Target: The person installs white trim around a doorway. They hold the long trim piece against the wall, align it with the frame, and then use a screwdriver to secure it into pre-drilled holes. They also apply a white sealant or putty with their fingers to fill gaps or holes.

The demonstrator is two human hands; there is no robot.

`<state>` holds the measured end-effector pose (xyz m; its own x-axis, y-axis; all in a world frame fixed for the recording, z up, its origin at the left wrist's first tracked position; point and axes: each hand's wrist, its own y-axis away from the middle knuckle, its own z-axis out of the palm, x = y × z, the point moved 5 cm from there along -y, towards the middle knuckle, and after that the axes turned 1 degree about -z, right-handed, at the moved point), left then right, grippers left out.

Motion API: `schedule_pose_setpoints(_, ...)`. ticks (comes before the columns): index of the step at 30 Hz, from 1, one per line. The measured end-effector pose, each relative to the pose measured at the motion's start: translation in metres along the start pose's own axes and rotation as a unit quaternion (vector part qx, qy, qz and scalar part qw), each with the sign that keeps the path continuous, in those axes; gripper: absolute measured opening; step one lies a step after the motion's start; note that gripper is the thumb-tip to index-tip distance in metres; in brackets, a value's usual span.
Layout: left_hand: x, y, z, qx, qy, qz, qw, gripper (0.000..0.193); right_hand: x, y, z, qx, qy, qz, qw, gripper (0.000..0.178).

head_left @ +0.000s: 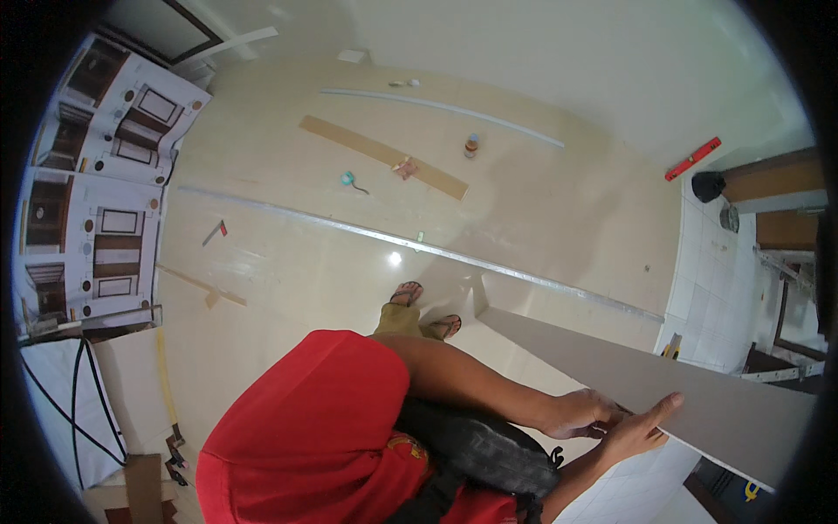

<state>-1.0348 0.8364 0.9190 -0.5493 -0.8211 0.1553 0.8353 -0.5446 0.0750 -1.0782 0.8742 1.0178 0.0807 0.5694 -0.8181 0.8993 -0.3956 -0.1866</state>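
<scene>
A long grey flat board [663,384] runs from near my feet out to the lower right, tilted, with its pale edge toward me. My right hand [635,434] is closed on that edge, its thumb lying over the board's face. My left hand [580,414] is right beside it, fingers curled at the same edge; whatever they hold, if anything, is hidden. A black bag [480,450] hangs against my body, next to my red sleeve [305,410]. My sandalled feet [407,293] stand on the floor.
A long metal bar [419,244] crosses the pale floor. Beyond it lie a brown strip [349,144], a thin grey strip [445,107], a teal tape measure [348,178] and a small jar [471,146]. A red spirit level [694,159] is far right; a red-handled square [214,232] lies left.
</scene>
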Motion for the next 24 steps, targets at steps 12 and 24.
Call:
schedule_pose_setpoints(12,0.105,0.013,-0.070,0.228,-0.385,0.060,0.892,0.049,0.013,0.014,-0.009,-0.012,-0.072,-0.111,0.991,0.049)
schedule_pose_setpoints(24,0.117,-0.023,-0.017,0.110,-0.410,-0.002,0.905,0.055,0.052,0.053,-0.028,-0.009,-0.191,-0.057,0.980,0.050)
